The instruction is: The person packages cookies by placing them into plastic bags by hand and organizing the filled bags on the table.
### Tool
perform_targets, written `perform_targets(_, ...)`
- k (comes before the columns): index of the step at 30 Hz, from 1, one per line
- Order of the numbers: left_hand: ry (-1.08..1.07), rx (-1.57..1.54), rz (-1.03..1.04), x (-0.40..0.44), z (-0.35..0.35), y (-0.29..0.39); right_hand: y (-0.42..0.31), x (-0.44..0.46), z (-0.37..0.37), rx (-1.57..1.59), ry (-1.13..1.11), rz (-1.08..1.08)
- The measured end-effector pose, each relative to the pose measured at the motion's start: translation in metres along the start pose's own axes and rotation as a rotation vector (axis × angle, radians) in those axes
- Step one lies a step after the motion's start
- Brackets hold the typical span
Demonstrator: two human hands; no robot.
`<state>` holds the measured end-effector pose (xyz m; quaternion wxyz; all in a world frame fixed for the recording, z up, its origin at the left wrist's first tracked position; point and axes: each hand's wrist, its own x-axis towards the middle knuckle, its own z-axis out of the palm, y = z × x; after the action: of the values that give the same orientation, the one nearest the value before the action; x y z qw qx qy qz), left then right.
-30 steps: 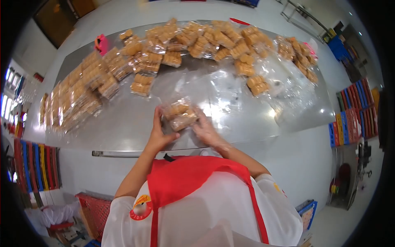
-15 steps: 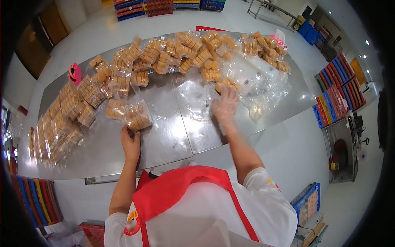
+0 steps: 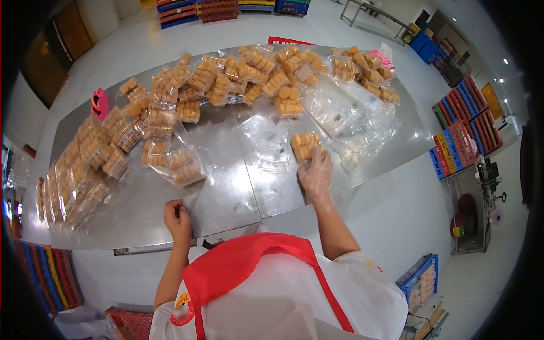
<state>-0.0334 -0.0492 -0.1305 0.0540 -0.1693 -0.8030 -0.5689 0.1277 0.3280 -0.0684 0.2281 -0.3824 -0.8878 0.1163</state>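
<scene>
Bare counter lies between my left hand, curled closed near its edge, and my right hand, partly hiding biscuits, grip unclear.

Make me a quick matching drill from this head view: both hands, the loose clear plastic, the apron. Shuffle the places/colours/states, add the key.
Things
1. left hand
2. right hand
3. loose clear plastic
4. apron

Place, colour or state
A. spread over the right part of the table
B. red
C. curled over the table's near side, no biscuits seen in it
D. fingers on a small block of biscuits

Pairs: 1-C, 2-D, 3-A, 4-B
</scene>
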Motion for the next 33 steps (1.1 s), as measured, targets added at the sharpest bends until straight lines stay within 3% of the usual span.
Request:
perform_targets(5, -0.429, 0.179, 0.545, -0.007, 0.015, 0.061, 0.000, -0.053, -0.001, 0.516, -0.026, 0.176)
perform_targets(8, -0.707, 0.236, 0.692, 0.010, 0.058, 0.119, -0.016, -0.062, -0.019, 0.684, -0.197, 0.218)
perform_targets(10, -0.727, 0.265, 0.965, 0.021, 0.092, 0.131, -0.025, -0.068, -0.023, 0.769, -0.255, 0.251)
perform_targets(14, -0.853, 0.454, 0.834, 0.026, 0.155, 0.116, -0.018, -0.064, 0.004, 0.948, -0.197, 0.369)
perform_targets(18, -0.737, 0.443, 1.009, 0.040, 0.168, 0.107, -0.013, -0.063, 0.001, 1.020, -0.226, 0.440)
perform_targets(23, -0.633, 0.376, 1.303, 0.051, 0.173, 0.114, 0.012, -0.077, 0.022, 1.101, -0.219, 0.246)
perform_targets(26, -0.551, 0.087, 1.314, 0.064, 0.171, 0.151, 0.018, -0.077, 0.005, 1.142, -0.187, 0.263)
perform_targets(29, -0.575, 0.045, 1.105, 0.078, 0.137, 0.209, 0.000, -0.071, -0.037, 1.231, -0.162, 0.151)
perform_targets(30, -0.695, 0.009, 0.975, 0.079, 0.126, 0.216, -0.010, -0.067, -0.050, 1.262, -0.161, 0.083)
perform_targets(32, -0.921, -0.072, 0.694, 0.078, 0.105, 0.218, -0.028, -0.057, -0.058, 1.411, -0.422, 0.035)
perform_targets(33, -0.862, -0.087, 0.635, 0.074, 0.096, 0.214, -0.037, -0.051, -0.056, 1.505, -0.611, 0.037)
